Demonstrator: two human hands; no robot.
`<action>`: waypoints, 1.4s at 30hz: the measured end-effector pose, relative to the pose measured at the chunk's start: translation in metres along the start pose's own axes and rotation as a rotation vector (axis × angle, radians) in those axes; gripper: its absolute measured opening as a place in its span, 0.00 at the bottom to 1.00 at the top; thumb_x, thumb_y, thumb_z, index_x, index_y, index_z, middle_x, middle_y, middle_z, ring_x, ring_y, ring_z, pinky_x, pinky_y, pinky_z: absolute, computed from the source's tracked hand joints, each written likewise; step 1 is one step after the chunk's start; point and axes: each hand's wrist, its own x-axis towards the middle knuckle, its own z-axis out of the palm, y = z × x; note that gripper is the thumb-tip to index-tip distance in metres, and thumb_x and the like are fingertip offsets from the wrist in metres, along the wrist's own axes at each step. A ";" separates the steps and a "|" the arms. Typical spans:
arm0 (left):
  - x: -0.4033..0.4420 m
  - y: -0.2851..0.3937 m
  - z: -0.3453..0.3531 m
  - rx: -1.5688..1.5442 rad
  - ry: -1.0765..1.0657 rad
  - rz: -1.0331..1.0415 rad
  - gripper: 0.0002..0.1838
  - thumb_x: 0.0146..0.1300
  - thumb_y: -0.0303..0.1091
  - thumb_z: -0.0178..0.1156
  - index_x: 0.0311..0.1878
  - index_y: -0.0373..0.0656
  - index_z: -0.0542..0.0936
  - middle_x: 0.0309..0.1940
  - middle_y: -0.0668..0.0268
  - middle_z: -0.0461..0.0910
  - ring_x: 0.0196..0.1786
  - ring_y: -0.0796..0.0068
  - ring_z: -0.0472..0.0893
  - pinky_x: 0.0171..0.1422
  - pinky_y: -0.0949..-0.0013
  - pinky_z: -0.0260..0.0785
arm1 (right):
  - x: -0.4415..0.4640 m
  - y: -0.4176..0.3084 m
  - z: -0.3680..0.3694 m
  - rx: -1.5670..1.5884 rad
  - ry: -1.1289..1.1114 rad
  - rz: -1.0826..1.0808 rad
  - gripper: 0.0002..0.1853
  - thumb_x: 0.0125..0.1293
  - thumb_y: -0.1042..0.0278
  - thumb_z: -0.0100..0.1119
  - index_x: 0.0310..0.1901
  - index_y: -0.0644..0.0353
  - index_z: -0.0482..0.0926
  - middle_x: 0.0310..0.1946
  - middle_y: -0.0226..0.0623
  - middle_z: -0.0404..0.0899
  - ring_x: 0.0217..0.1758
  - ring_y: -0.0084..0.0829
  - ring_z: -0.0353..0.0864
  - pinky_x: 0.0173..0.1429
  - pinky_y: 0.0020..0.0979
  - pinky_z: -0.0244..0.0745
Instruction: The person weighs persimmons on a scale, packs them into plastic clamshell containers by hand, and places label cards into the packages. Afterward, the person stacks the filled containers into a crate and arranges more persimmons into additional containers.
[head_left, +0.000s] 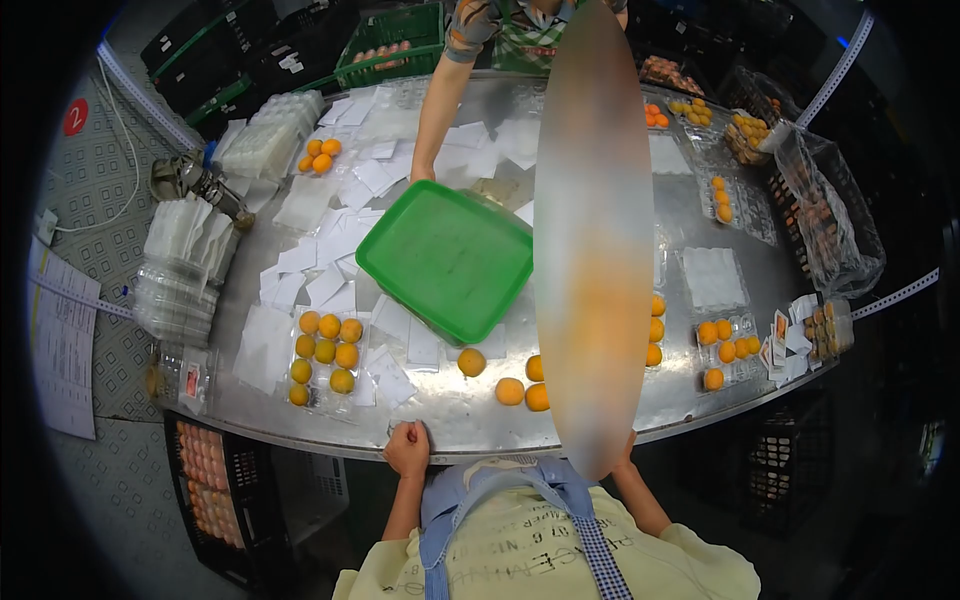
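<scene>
My left hand [407, 447] rests at the table's front edge, fingers curled into a fist, with nothing showing in it. Only a sliver of my right hand [625, 456] shows at the same edge; a blurred patch hides its fingers. Ahead of my hands lie a few loose orange fruits [471, 362]. To the left, a clear plastic tray [322, 384] holds several more in rows. Across the table, a co-worker's hand [423, 172] touches the far rim of a tilted green plastic tub [450, 258].
White paper slips [335, 252] are scattered over the metal table. Stacked clear trays [180, 275] stand at the left edge. Filled fruit trays [728, 342] and a black crate [825, 200] are on the right. The tall blurred patch covers the right middle.
</scene>
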 end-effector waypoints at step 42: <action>0.009 0.019 -0.022 0.024 -0.030 -0.037 0.14 0.59 0.40 0.60 0.21 0.47 0.71 0.21 0.64 0.73 0.24 0.58 0.76 0.29 0.57 0.67 | -0.002 0.019 0.023 -0.072 -0.128 0.047 0.14 0.64 0.56 0.61 0.28 0.57 0.78 0.16 0.33 0.75 0.19 0.29 0.74 0.27 0.31 0.69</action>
